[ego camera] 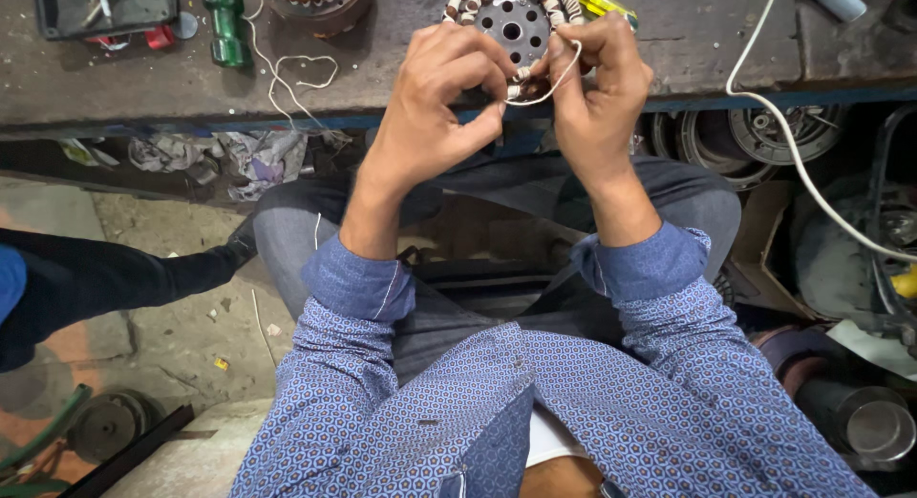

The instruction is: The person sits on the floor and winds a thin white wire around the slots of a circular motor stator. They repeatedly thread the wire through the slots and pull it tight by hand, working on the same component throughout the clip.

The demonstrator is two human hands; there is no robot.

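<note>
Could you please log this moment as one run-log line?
left hand: pinches white cord | right hand: holds cord at stator | stator: on workbench edge

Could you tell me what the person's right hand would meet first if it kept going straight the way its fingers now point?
The right hand points up and slightly left, toward the bench. It would probably meet the round wound motor core first, which its fingertips already touch beside the white string. Depth is hard to judge from above.
</note>
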